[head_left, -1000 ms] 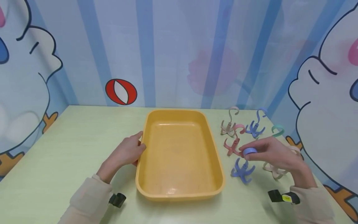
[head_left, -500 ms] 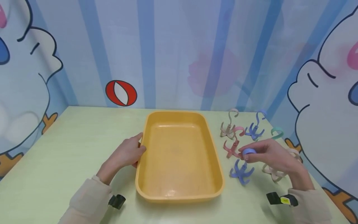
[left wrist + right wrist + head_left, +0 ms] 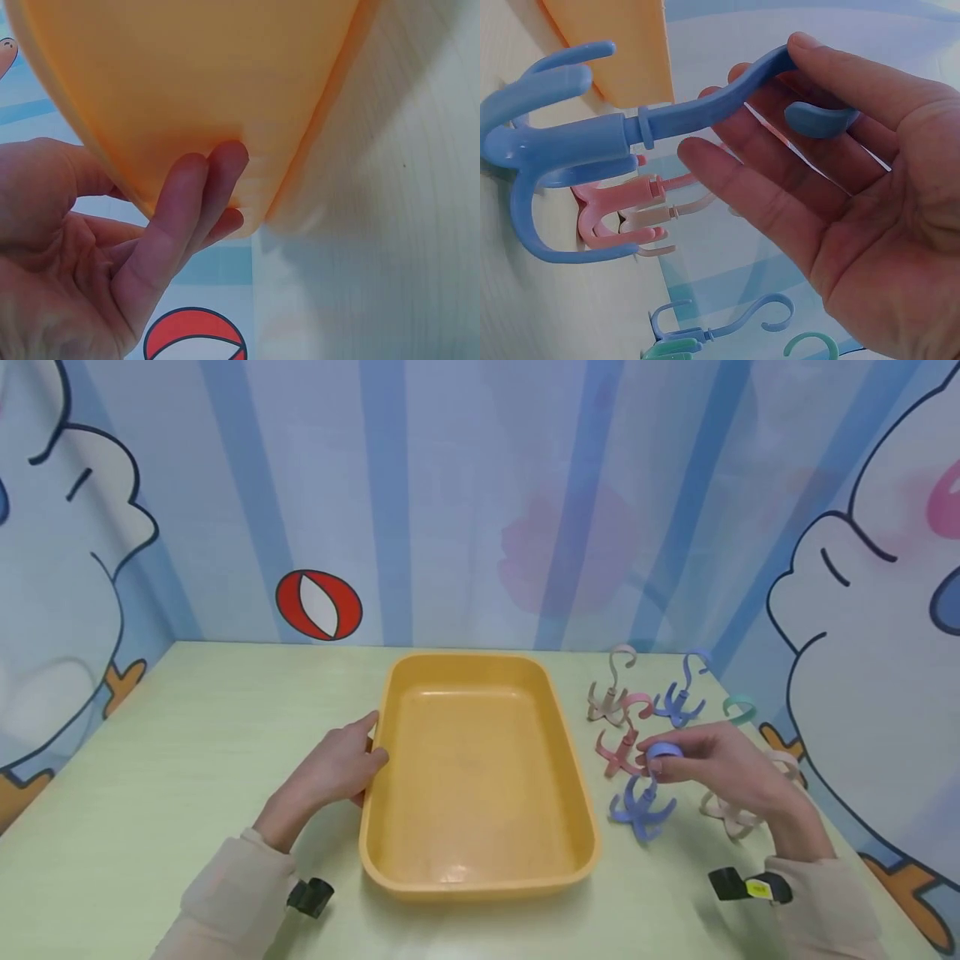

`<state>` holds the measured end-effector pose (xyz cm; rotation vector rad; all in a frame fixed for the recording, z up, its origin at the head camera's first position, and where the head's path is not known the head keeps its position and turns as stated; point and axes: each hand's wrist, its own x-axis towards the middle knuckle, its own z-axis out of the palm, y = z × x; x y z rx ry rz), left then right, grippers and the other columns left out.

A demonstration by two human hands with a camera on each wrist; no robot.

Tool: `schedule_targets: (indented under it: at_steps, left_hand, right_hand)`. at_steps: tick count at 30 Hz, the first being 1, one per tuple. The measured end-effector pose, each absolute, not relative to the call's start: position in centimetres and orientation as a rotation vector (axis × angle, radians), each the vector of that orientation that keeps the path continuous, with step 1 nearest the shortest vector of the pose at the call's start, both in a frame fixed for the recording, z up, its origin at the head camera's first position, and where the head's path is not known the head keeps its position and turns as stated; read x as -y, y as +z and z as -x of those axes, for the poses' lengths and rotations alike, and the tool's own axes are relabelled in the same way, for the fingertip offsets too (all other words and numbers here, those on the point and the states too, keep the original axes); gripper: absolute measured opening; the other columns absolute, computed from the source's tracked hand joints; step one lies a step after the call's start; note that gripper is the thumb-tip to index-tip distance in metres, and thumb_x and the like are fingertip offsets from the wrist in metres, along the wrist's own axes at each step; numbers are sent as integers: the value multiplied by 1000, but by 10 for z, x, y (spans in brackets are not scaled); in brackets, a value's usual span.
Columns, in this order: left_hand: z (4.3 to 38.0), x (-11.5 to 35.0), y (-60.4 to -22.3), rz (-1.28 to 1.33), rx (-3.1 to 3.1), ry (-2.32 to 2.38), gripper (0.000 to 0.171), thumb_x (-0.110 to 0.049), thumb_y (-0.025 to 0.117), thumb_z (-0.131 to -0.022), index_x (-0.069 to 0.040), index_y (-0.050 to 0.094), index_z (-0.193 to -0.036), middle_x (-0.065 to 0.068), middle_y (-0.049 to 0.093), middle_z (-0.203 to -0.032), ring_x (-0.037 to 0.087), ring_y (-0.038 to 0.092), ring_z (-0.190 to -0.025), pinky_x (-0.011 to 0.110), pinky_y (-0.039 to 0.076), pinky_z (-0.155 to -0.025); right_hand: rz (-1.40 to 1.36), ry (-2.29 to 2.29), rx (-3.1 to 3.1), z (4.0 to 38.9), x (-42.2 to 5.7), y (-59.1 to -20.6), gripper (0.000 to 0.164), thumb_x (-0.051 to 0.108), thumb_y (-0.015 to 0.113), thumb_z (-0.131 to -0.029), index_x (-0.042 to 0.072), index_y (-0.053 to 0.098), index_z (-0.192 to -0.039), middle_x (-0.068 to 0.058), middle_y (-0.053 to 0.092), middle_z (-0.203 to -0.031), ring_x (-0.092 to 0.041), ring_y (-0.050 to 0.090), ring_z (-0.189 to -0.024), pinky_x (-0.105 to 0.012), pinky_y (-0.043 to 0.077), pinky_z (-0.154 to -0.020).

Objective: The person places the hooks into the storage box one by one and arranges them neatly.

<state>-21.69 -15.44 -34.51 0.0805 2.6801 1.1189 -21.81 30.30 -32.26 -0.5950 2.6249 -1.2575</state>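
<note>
My left hand holds the left side of a yellow tray, thumb over the rim. In the left wrist view its fingertips lie against the tray's outer wall. My right hand pinches the curved top of a blue multi-prong hanging hook between thumb and fingers. The hook hangs upright, prongs low over the table, right of the tray. The right wrist view shows its blue stem and upturned prongs closely. Just behind stands a pink hook of the same kind.
More such hooks stand at the right: a beige hook and another blue hook at the back. A green hook and a pale hook are partly hidden by the right hand. A patterned backdrop encloses the table.
The right hand and the blue hook have risen slightly and are a little nearer the pink hook in the head view. The left hand keeps its hold on the tray.
</note>
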Motion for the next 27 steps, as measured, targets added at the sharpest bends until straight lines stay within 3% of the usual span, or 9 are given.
schedule_targets:
  at_steps: [13, 21, 27]
  left_hand:
    - [216, 157, -344, -74, -2665, 1126, 59, -16, 45, -95, -14, 23, -150, 14, 59, -101, 20, 63, -61, 30, 56, -52]
    - [215, 155, -345, -39, -2648, 1148, 63, -17, 46, -95, -16, 18, -152, 15, 58, -104, 21, 63, -61, 31, 56, -53]
    - [215, 155, -345, -10, -2639, 1138, 64, -18, 47, -96, -18, 18, -153, 14, 58, -107, 21, 63, -62, 29, 56, -55]
  right_hand:
    - [596, -1331, -2627, 221, -291, -313, 34, 29, 64, -90, 7, 67, -116, -11, 70, -103, -23, 71, -86, -33, 58, -78]
    - [617, -1339, -2603, 223, -285, -303, 38, 27, 65, -90, 1, 65, -118, -21, 68, -105, -23, 71, -84, -32, 58, -74]
    - [668, -1296, -2627, 227, -281, -292, 35, 24, 64, -90, 2, 65, -118, -19, 69, -104, -22, 71, -83, -34, 58, -76]
